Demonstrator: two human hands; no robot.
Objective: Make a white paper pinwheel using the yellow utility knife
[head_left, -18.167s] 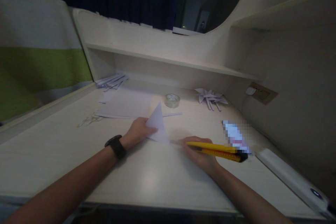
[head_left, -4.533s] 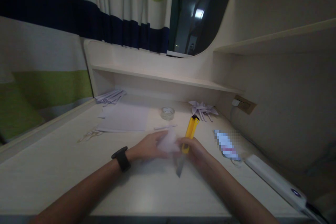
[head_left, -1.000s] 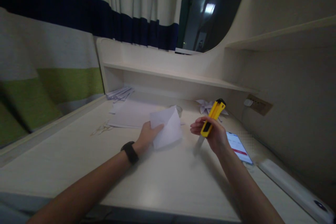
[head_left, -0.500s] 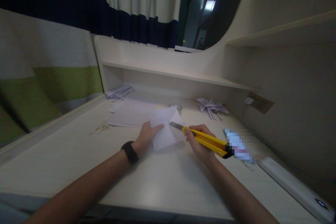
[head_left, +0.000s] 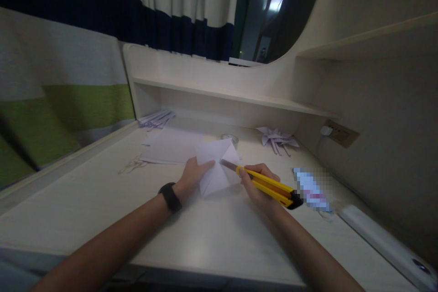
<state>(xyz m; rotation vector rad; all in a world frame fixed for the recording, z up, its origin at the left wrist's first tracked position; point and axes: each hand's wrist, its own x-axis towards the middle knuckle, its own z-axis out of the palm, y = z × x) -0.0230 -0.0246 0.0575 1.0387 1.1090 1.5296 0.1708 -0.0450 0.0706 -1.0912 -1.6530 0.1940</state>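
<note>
Right, the left hand (head_left: 192, 178) has its thumb flat on the creased paper sheet (head_left: 214, 181), pinching it, the other fingers hidden underneath! Over to the right hand (head_left: 262, 189), and those fingers are wrapped around the yellow utility knife (head_left: 273, 185), its blade (head_left: 230, 164) out over the sheet, tip near the middle and just beside the left thumb; contact, I can't tell! The sheet sits in front of the person, crease lines meeting near that tip, a black watch (head_left: 170, 197) on the left wrist. Just behind, partly covered, the tape roll (head_left: 236, 142); to the left, a flat paper stack (head_left: 171, 148) with pale strings (head_left: 132, 164) at its near corner and rolled paper sticks (head_left: 155, 119) behind! Farther right, folded paper pinwheels (head_left: 275, 136) with stems, then a lit phone (head_left: 310, 190), partly pixelated, and a long white bar (head_left: 379, 237) running along the right side of the surface (head_left: 191, 242)
</note>
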